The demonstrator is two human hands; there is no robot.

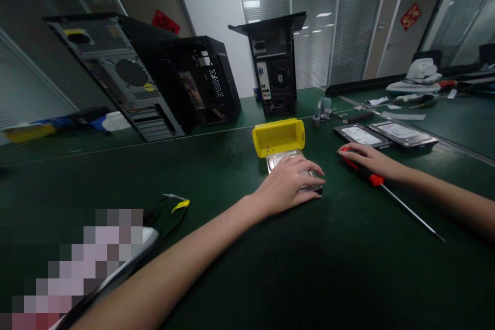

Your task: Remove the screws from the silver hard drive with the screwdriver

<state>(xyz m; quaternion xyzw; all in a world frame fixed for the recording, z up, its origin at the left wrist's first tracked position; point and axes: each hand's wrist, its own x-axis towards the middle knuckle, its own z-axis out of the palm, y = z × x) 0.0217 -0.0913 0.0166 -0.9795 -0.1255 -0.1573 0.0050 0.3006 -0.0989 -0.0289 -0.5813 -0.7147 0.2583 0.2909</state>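
My left hand [289,180] lies on top of a silver hard drive [281,159] on the green table, fingers curled over its right edge. Just behind the drive stands a yellow plastic box [278,136]. My right hand [367,159] rests over the red handle of a screwdriver [402,205], fingers closing around it; the long metal shaft points toward the near right across the table.
Two more hard drives [384,135] lie to the right behind my right hand. Three black computer towers [276,64] stand along the back of the green table [340,268]. A cable with a yellow tag [180,205] lies at the near left. Assorted small items sit far right.
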